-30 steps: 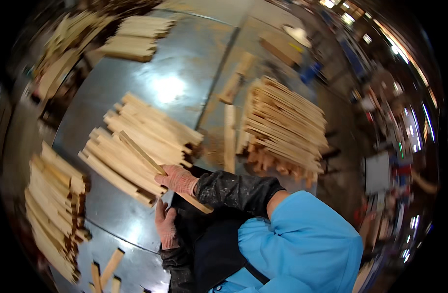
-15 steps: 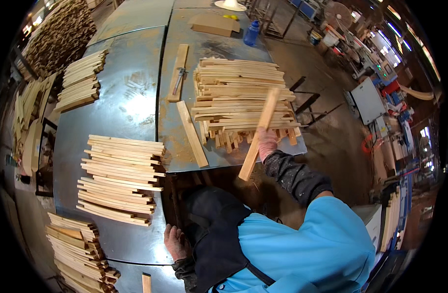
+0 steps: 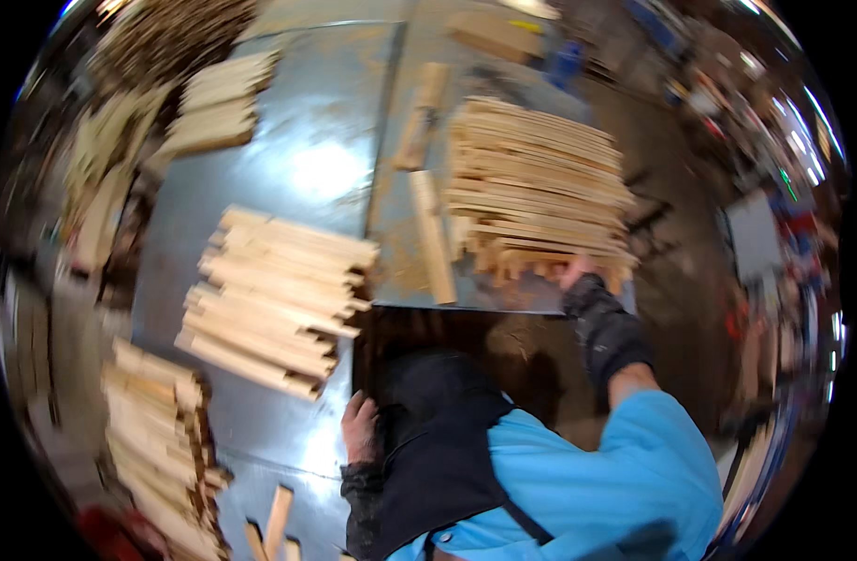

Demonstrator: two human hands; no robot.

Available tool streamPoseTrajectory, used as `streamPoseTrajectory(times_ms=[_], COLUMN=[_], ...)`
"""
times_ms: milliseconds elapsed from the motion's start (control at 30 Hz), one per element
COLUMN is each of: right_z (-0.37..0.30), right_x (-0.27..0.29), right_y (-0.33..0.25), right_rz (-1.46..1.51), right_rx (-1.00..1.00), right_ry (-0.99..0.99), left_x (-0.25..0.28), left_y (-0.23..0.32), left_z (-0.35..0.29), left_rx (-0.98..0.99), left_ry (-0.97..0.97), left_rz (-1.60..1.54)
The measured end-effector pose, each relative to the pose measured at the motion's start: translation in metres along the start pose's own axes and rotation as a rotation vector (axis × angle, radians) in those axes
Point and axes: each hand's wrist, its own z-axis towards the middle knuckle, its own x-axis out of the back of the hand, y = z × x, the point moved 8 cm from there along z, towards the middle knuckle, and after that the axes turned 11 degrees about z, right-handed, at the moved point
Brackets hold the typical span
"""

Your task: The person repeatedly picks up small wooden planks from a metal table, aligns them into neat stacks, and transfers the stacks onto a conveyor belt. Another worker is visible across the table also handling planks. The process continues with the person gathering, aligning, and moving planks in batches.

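Observation:
My right hand (image 3: 578,271), in a pinkish glove, reaches to the near edge of a large stack of wooden slats (image 3: 540,178) on the right-hand table. Motion blur smears its fingers, so I cannot tell whether they grip a slat or only touch the stack. Close by my body, my left hand (image 3: 359,428) rests at the edge of the left table, fingers stretched and holding nothing. Left of it lies a row of pale slats (image 3: 269,299) side by side. A single slat (image 3: 432,238) lies apart, left of the large stack.
More slat piles stand at the lower left (image 3: 162,439) and far left (image 3: 218,103). Beyond the single slat lies a board (image 3: 423,117) with a tool on it. A cardboard box (image 3: 496,35) and blue bottle (image 3: 566,62) stand at the back. Machines line the right.
My right hand has gone from holding a slat up over the stack to the stack's near edge; that slat no longer shows separately. The view has shifted, and more slat ends show at the bottom.

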Motion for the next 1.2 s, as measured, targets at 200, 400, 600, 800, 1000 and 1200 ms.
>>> streamPoseTrajectory(times_ms=[200, 400, 600, 800, 1000, 1200], right_z=[-0.010, -0.008, -0.042, -0.143, -0.173, -0.170], right_x=[0.026, -0.028, -0.045, -0.077, -0.103, -0.137], right_y=[-0.002, 0.030, -0.005, -0.150, -0.222, -0.307], right_rz=[0.122, 1.669, 1.690, 1.590, 1.261, 1.076], right_rx=[0.043, -0.872, -0.632, -0.273, -0.320, -0.231], right_ry=[0.111, 0.289, 0.202, -0.499, -0.848, -1.207], left_x=[0.012, 0.003, 0.007, 0.008, 0.007, 0.015], left_y=[-0.034, -0.061, -0.056, -0.081, -0.101, -0.107], left_z=[-0.008, -0.013, -0.017, -0.021, -0.042, -0.047], left_rx=[0.058, 0.013, 0.024, 0.011, 0.066, 0.200], left_ry=[0.111, 0.149, 0.174, 0.231, 0.334, 0.391], left_rz=[-0.008, 0.035, 0.046, 0.004, -0.091, -0.224])
